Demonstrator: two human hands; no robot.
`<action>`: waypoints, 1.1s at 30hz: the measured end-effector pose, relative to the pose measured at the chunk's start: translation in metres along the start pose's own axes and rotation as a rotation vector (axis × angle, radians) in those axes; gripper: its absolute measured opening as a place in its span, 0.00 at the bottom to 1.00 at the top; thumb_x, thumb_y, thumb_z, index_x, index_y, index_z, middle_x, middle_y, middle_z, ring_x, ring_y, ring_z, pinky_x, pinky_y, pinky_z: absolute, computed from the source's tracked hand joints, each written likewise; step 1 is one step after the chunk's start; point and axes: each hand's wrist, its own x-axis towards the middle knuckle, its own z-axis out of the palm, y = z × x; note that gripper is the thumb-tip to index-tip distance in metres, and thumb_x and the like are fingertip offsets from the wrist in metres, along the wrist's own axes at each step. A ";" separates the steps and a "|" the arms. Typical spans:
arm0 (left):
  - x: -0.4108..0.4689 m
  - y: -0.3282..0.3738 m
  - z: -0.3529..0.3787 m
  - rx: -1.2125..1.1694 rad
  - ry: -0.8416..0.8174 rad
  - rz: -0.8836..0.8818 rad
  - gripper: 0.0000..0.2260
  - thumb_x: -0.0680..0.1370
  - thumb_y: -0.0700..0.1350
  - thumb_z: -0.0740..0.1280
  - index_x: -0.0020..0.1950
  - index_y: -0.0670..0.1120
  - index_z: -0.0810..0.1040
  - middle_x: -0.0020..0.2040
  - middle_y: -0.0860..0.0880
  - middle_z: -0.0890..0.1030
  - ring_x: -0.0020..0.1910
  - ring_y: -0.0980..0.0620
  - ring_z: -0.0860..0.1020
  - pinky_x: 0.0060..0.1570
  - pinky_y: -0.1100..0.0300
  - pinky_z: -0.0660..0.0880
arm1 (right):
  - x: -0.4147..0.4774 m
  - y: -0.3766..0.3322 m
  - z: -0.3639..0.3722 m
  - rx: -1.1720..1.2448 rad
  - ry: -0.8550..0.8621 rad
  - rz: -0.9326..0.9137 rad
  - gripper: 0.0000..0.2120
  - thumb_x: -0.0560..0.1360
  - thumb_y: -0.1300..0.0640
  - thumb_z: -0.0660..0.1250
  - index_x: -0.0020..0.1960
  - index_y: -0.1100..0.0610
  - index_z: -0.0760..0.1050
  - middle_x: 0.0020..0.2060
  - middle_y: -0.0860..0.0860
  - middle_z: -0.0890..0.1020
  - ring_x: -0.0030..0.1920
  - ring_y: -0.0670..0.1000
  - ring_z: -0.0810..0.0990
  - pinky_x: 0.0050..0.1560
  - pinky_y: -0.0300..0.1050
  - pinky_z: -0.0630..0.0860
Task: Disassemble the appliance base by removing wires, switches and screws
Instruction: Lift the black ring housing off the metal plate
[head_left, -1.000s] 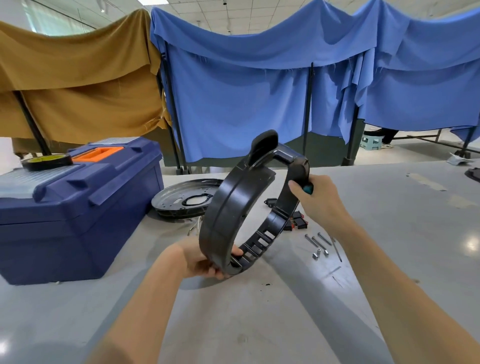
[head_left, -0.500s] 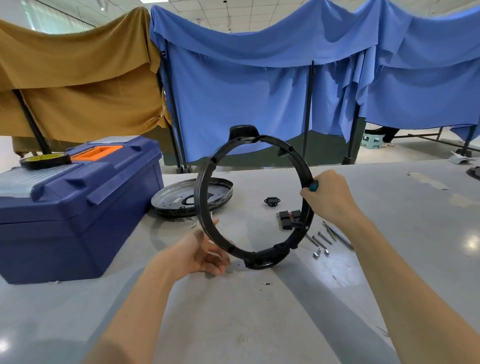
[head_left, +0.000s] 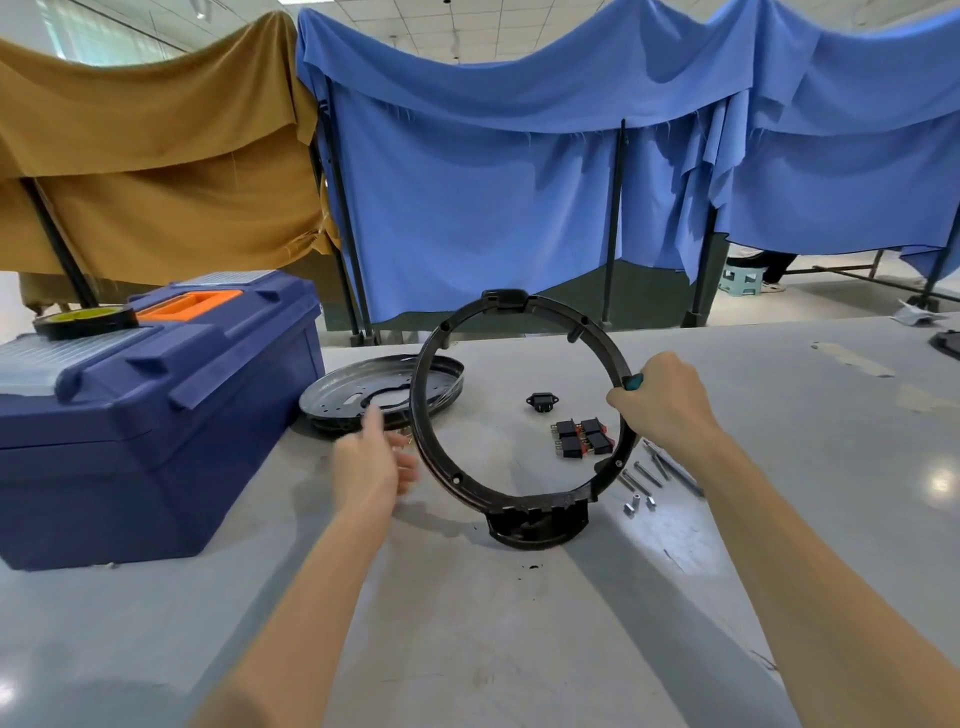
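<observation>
Since four switches (head_left: 582, 438), a socket (head_left: 542, 401) and screws (head_left: 636, 486) lie loose on the bench (head_left: 519, 649), the base ring (head_left: 537, 519) looks nearly stripped; it stands upright, right hand (head_left: 662, 410) gripping its 3 o'clock rim, left hand (head_left: 370, 462) fingers (head_left: 404, 470) spread free at 9 o'clock.

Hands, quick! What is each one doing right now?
Left hand: open, holding nothing, blurred beside the black ring.
Right hand: closed on the black ring's rim, with a teal tool handle tucked in too.
</observation>
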 end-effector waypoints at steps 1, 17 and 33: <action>-0.001 0.001 0.000 0.073 0.207 0.126 0.21 0.82 0.55 0.55 0.44 0.40 0.77 0.36 0.43 0.81 0.39 0.41 0.80 0.43 0.50 0.77 | -0.001 -0.001 0.001 -0.007 0.010 -0.003 0.19 0.73 0.62 0.68 0.31 0.58 0.61 0.27 0.52 0.66 0.26 0.52 0.64 0.27 0.41 0.59; -0.052 0.026 0.066 0.787 -0.917 0.267 0.34 0.70 0.65 0.71 0.70 0.49 0.70 0.61 0.50 0.79 0.58 0.51 0.77 0.54 0.59 0.71 | -0.014 -0.022 0.021 0.107 0.032 -0.124 0.14 0.74 0.57 0.68 0.34 0.63 0.71 0.29 0.55 0.74 0.29 0.56 0.72 0.32 0.48 0.73; -0.041 0.007 0.060 0.359 -0.953 -0.028 0.07 0.78 0.40 0.64 0.51 0.36 0.71 0.33 0.41 0.81 0.40 0.37 0.82 0.49 0.43 0.79 | -0.013 -0.031 -0.015 0.779 0.147 -0.077 0.13 0.79 0.60 0.60 0.40 0.63 0.78 0.30 0.55 0.84 0.28 0.52 0.83 0.31 0.39 0.76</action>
